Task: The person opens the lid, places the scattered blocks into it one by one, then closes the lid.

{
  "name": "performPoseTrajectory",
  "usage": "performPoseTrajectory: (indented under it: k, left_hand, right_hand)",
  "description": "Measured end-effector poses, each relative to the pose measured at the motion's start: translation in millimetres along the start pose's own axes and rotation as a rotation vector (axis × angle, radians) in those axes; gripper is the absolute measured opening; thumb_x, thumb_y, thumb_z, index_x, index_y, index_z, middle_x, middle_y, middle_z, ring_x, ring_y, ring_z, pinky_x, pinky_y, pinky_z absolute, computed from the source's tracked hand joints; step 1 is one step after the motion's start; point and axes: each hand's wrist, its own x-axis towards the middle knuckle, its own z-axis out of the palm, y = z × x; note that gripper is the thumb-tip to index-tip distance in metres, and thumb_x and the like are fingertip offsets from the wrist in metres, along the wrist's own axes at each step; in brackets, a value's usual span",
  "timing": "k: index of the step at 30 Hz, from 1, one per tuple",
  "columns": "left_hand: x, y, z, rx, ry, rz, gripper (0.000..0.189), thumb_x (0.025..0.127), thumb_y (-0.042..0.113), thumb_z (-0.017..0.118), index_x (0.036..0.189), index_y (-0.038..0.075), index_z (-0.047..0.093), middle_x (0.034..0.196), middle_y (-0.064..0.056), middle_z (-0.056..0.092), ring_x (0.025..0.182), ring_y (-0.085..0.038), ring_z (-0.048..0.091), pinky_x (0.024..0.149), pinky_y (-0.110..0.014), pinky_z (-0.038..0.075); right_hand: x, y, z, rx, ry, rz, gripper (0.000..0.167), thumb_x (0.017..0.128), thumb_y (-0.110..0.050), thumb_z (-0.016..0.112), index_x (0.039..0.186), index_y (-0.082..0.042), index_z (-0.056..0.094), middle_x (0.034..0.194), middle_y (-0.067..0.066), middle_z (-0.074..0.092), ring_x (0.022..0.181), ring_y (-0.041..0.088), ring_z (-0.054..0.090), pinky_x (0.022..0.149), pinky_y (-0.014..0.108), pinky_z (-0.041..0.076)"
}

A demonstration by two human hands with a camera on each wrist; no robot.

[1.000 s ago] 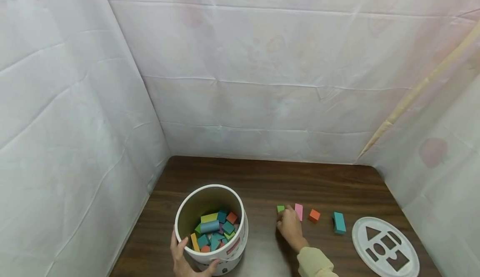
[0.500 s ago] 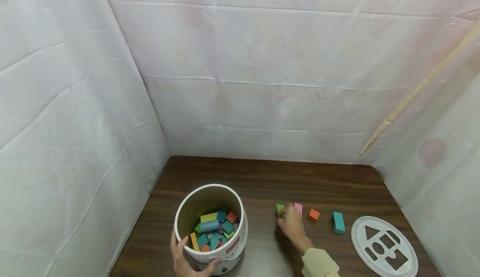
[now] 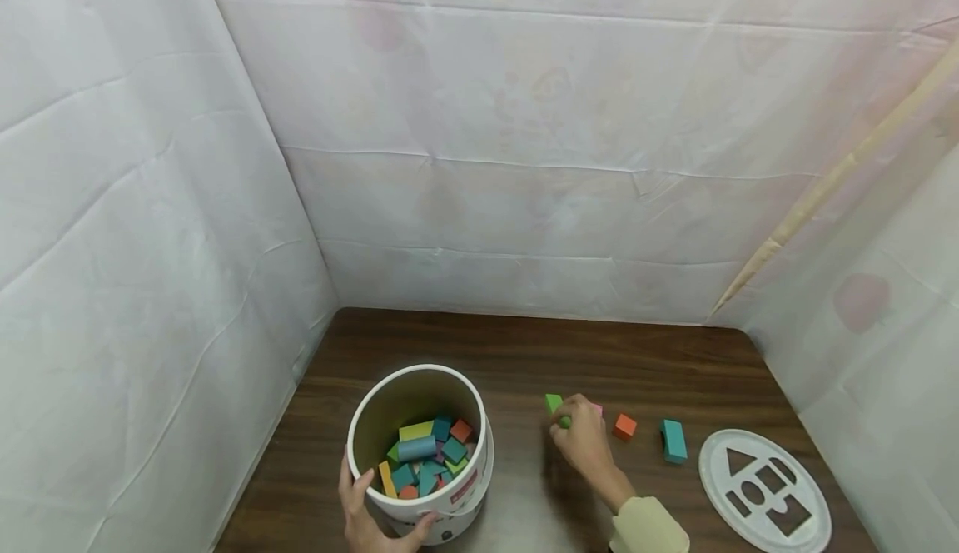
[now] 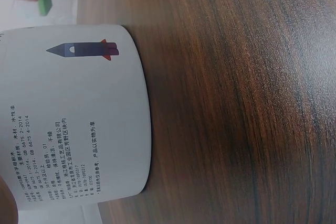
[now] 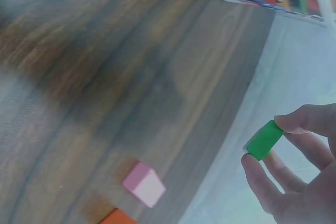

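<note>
A white bucket [image 3: 419, 370] full of coloured wooden blocks [image 3: 417, 448] stands on the table at the front left. My left hand [image 3: 372, 520] grips its near left side, fingers at the rim and thumb lower on the wall. To the bucket's right, my right hand [image 3: 584, 439] pinches a green block [image 5: 265, 140] between thumb and fingertips, raised off the table. Behind that hand, a pink block [image 5: 144, 184] is mostly hidden in the head view. An orange block [image 3: 625, 426] and a teal block [image 3: 673, 441] lie farther right.
A white round lid [image 3: 766, 486] with shaped cut-outs lies at the right of the brown wooden table [image 3: 524, 345]. White cloth walls [image 3: 524, 161] enclose the table at the back and both sides.
My right hand has lifted the green block up from the table, rising slightly and covering more of the pink block. My left hand keeps its grip on the bucket.
</note>
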Motion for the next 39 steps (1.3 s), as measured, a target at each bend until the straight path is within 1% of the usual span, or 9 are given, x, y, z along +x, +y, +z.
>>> performPoseTrajectory:
  k: [5,11,15,21,27,30,34,37,39]
  left_hand:
    - [-0.2,-1.2,0.5,0.003,0.004,0.006,0.103,0.047,0.014,0.093,0.134,0.013,0.038,0.154,-0.010,0.014,0.128,-0.051,0.026,0.088,-0.071,0.036]
    - [-0.7,-1.9,1.5,0.006,0.010,0.011,0.104,0.046,0.013,0.093,0.134,0.012,0.039,0.154,-0.014,0.015,0.127,-0.053,0.027,0.087,-0.072,0.036]
    - [-0.9,-0.4,1.5,0.009,0.004,-0.001,0.103,0.046,0.013,0.093,0.134,0.014,0.038,0.154,-0.013,0.014,0.127,-0.053,0.027,0.087,-0.073,0.036]
    - [-0.1,0.1,1.1,0.000,0.011,0.025,0.102,0.048,0.014,0.092,0.134,0.012,0.038,0.154,-0.015,0.015,0.127,-0.054,0.026,0.085,-0.073,0.036]
    - [-0.1,0.1,0.3,-0.006,0.009,0.030,0.100,0.049,0.016,0.093,0.134,0.014,0.038,0.153,-0.016,0.015,0.126,-0.054,0.028,0.082,-0.074,0.037]
    - [0.5,-3.9,0.2,-0.037,0.015,0.073,0.102,0.048,0.018,0.093,0.133,0.010,0.039,0.152,-0.018,0.016,0.125,-0.054,0.028,0.081,-0.074,0.037]
    - [2.2,-12.4,0.7,-0.085,0.030,0.169,0.103,0.049,0.028,0.094,0.132,0.002,0.039,0.151,-0.022,0.017,0.125,-0.053,0.027,0.080,-0.075,0.035]
    - [1.8,-15.6,0.9,-0.080,0.030,0.196,0.102,0.053,0.037,0.092,0.132,0.002,0.039,0.152,-0.021,0.017,0.126,-0.052,0.026,0.079,-0.076,0.034]
    - [1.7,-15.7,0.8,-0.074,0.027,0.200,0.101,0.054,0.039,0.091,0.133,0.003,0.039,0.152,-0.020,0.017,0.127,-0.052,0.025,0.079,-0.076,0.034]
  right_hand:
    - [-0.7,-15,-12,0.019,0.020,-0.022,0.016,0.064,0.006,0.073,0.070,-0.010,0.072,0.088,0.008,0.063,0.081,0.028,0.064,0.062,0.039,0.056]
    - [0.4,-28,-23,0.029,0.047,-0.069,0.020,0.062,0.010,0.071,0.072,-0.008,0.072,0.084,0.006,0.063,0.075,0.022,0.061,0.057,0.031,0.052]
    - [1.3,-33,-28,0.013,0.065,-0.096,0.023,0.059,0.011,0.071,0.072,-0.008,0.072,0.083,0.005,0.063,0.073,0.021,0.060,0.056,0.030,0.050]
    - [3.0,-40,-34,-0.001,0.071,-0.117,0.023,0.058,0.010,0.071,0.072,-0.008,0.072,0.083,0.004,0.063,0.073,0.021,0.061,0.058,0.030,0.051]
    - [2.7,-50,-41,-0.009,0.071,-0.143,0.024,0.059,0.009,0.071,0.073,-0.010,0.072,0.083,0.002,0.063,0.074,0.019,0.061,0.058,0.031,0.050]
    - [1.9,-55,-44,0.001,0.075,-0.165,0.024,0.060,0.009,0.071,0.074,-0.010,0.072,0.083,0.001,0.063,0.073,0.018,0.061,0.058,0.029,0.051]
    - [1.0,-64,-47,0.033,0.075,-0.211,0.024,0.061,0.010,0.072,0.075,-0.011,0.073,0.085,0.000,0.062,0.072,0.015,0.060,0.056,0.027,0.050]
    - [-0.2,-71,-50,0.063,0.064,-0.222,0.025,0.063,0.010,0.073,0.076,-0.012,0.073,0.087,0.000,0.061,0.072,0.014,0.060,0.056,0.029,0.053]
    - [-0.9,-76,-52,0.072,0.060,-0.223,0.025,0.063,0.010,0.072,0.076,-0.012,0.073,0.087,0.000,0.061,0.072,0.015,0.060,0.056,0.032,0.054]
